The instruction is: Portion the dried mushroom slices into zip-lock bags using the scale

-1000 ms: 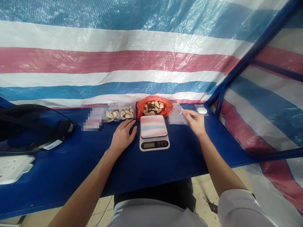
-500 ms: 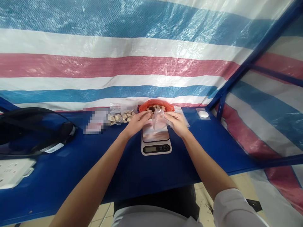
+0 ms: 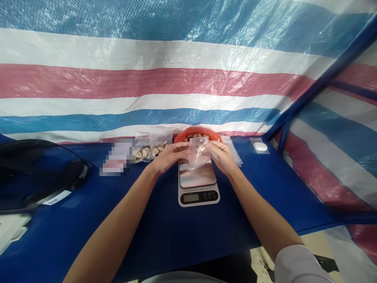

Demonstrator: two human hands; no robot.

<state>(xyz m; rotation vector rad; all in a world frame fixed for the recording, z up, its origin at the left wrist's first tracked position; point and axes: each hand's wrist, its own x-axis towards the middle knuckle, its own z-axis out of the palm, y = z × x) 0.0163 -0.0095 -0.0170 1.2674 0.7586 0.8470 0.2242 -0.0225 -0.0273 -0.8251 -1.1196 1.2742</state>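
Between my two hands, above the kitchen scale (image 3: 198, 179), hangs a small clear plastic bag (image 3: 197, 155) that looks empty. My right hand (image 3: 221, 155) pinches its right edge with thumb and fingers. At the left edge, my left hand (image 3: 171, 157) has its thumb and fingers closed on the plastic. Just behind the bag sits an open red bag (image 3: 216, 134) holding pale dried slices (image 3: 198, 136), partly hidden by the clear bag and my fingers. The scale's display is unreadable.
Clear bags of dried slices (image 3: 146, 151) lie left of my hands, beside a blurred-out item (image 3: 116, 158). Flat clear bags (image 3: 234, 151) lie right. A white oval item (image 3: 260, 147) is farther right. Black headgear (image 3: 79, 177) and a white power strip (image 3: 13, 232) are at far left.
My left fingers have come in to the clear bag's left edge. The bag is spread wider between both hands. The view has shifted slightly.
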